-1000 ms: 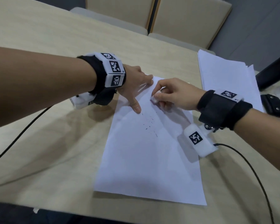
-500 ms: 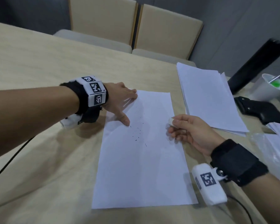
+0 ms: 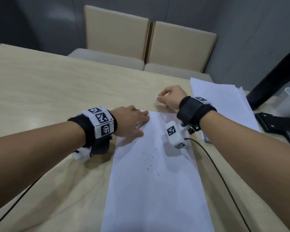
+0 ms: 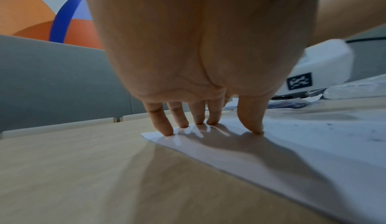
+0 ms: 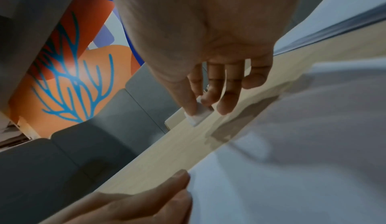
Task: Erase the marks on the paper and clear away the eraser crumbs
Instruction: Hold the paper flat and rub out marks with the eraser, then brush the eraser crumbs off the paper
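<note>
Pinching the eraser (image 5: 197, 116) between my thumb and first fingers, my right hand (image 3: 172, 97) holds it low over the bare table (image 3: 49, 91), just beyond the far edge of the paper (image 3: 157, 198). It is a small white block, its corner poking out past my fingertips; whether it already touches the wood I cannot tell. My guess is that I am setting it aside, so the thing to do well is put it down flat and clear of the sheet, not on it, so it cannot roll back into the sweep.

My left hand (image 3: 131, 121) lies spread on the sheet's far left corner, fingertips (image 4: 167, 131) pressing it to the table — straight fingers, nothing gripped. That hold matters: the sheet is thin and would slide or buckle under a brushing stroke if I let go.

The paper itself is plain white, lying lengthwise away from me. I see no clear marks on it, only a loose scatter of dark crumbs (image 3: 149, 162) near its middle, well apart from both hands. They look light and dry, so a gentle sideways sweep toward the table edge should shift them — pressing hard might smear them into the page.

To the right lies a stack of sheets (image 3: 224, 101), near my right wrist.
</note>
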